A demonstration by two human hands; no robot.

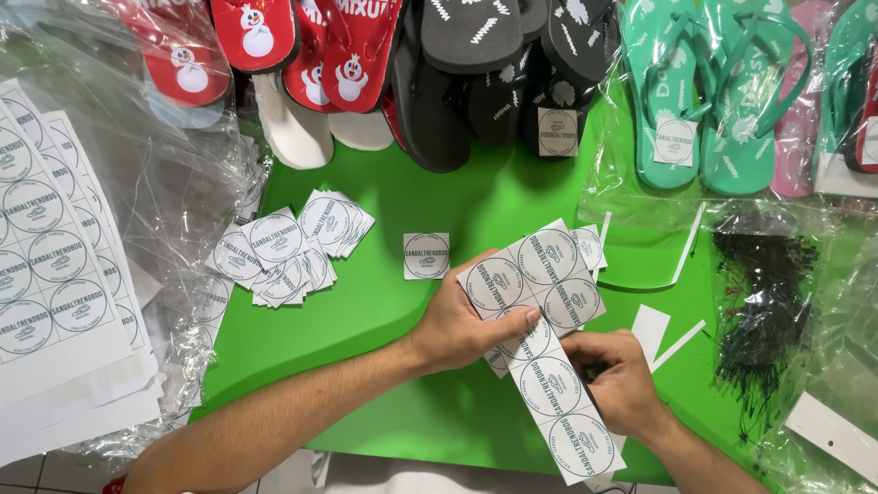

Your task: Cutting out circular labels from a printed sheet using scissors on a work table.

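My left hand [462,322] grips a white sheet piece of round printed labels [540,279] over the green table [412,201], thumb on top. My right hand [617,380] holds the lower strip of the same sheet [562,412], fingers curled at its edge. One single cut square label [426,255] lies alone on the green surface just above my left hand. A loose heap of cut square labels [288,247] lies further left.
Full uncut label sheets [50,274] are stacked at the left under clear plastic. Red, white, black, teal and pink flip-flops [476,64] line the far edge. A bag of black plastic fasteners [764,302] sits at right. White paper offcuts [654,325] lie nearby.
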